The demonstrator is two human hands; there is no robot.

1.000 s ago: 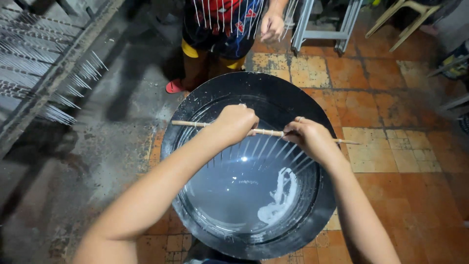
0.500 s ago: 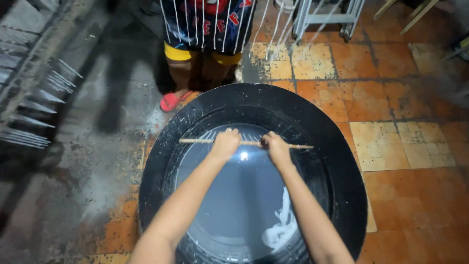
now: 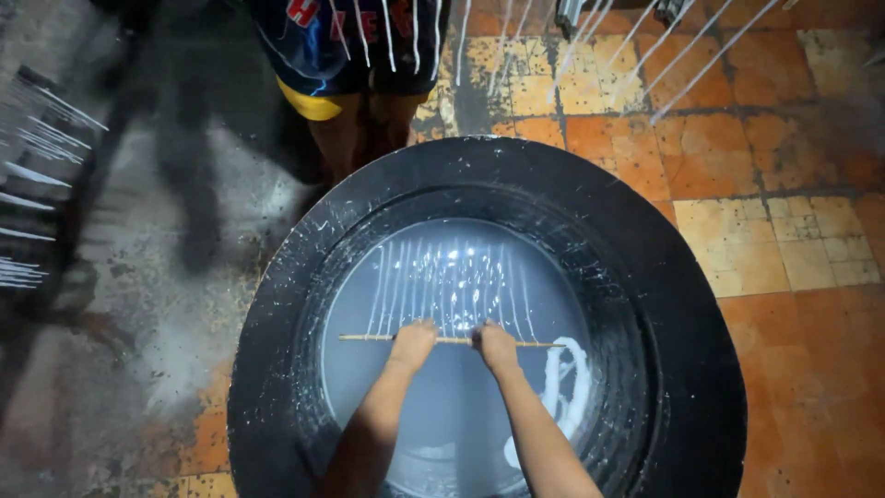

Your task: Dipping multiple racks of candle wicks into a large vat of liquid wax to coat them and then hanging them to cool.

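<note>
Seen from the head camera, both forearms are reaching forward over a big round black tub point(image 3: 277, 369), coming in from its near edge and stretching towards the middle. The left hand point(image 3: 412, 341) and the right hand point(image 3: 496, 343) are sitting side by side, knuckles up, each curled tight around a thin wooden stick point(image 3: 530, 344) that is lying level across the tub. The two hands are gripping the stick near its middle, a small gap between them, and the bare ends are poking out to either side.

From the stick a row of thin white strands point(image 3: 452, 290) is fanning out towards the far side of the tub, lying on or just under the pale, milky liquid point(image 3: 369, 387); I cannot tell which. A glossy white smear point(image 3: 560, 387) is floating just right of the right hand.

The stick is shorter than the pool, so its ends are staying well apart from the tub's inner wall on both sides. The wide black rim is ringing the liquid all round, splashed with white flecks.

Beyond the tub's far edge another person point(image 3: 355, 55) in dark shorts with a yellow hem is standing close to the rim, more white strands point(image 3: 645, 55) hanging in front of them. Left of the tub, a rack of white strands point(image 3: 37, 184) is standing over grey floor; right of the tub, orange floor tiles point(image 3: 793, 258) are lying open.
</note>
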